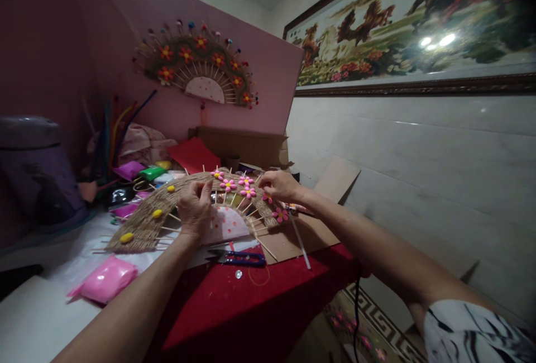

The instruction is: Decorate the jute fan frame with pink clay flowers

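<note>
A fan-shaped craft made of thin sticks woven with brown twine lies on the table, with a dotted white half-round panel at its inner edge. Pink flowers with yellow centres decorate its right half; yellow ovals sit along the left. My left hand is closed over the band's middle, and its curled fingers hide whatever they grip. Above the flowers on the right, my right hand is closed in a pinch; anything between its fingertips is too small to make out.
Blue-handled thread snips and a clear gem lie on the red cloth. A pink clay packet is at left, with coloured packets behind. A white stick lies at right. A finished fan hangs on a pink board.
</note>
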`<action>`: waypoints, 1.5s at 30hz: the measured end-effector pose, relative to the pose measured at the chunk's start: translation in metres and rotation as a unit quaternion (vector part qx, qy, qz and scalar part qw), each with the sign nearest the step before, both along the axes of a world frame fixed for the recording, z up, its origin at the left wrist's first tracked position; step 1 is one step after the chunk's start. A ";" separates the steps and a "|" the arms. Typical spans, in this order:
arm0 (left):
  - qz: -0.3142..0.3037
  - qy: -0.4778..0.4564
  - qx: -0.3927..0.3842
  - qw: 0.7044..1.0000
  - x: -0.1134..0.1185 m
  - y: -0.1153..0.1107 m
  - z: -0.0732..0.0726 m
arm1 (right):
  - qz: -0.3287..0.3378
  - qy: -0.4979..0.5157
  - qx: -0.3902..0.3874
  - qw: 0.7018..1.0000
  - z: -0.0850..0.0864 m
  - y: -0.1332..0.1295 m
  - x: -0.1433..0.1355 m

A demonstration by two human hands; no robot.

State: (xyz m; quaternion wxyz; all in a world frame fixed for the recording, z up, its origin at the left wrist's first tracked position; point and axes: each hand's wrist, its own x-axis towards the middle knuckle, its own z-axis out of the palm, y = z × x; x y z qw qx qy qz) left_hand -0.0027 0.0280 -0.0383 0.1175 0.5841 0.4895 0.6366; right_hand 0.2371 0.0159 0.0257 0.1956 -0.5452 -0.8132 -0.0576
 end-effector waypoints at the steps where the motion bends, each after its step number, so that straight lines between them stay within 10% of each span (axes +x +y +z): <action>1: -0.001 0.001 0.000 1.000 0.000 0.000 0.000 | -0.002 -0.001 0.002 1.000 0.002 0.002 -0.001; 45: 0.003 0.009 -0.004 1.000 0.000 0.001 0.000 | 0.076 -0.006 -0.091 0.993 0.007 0.013 -0.008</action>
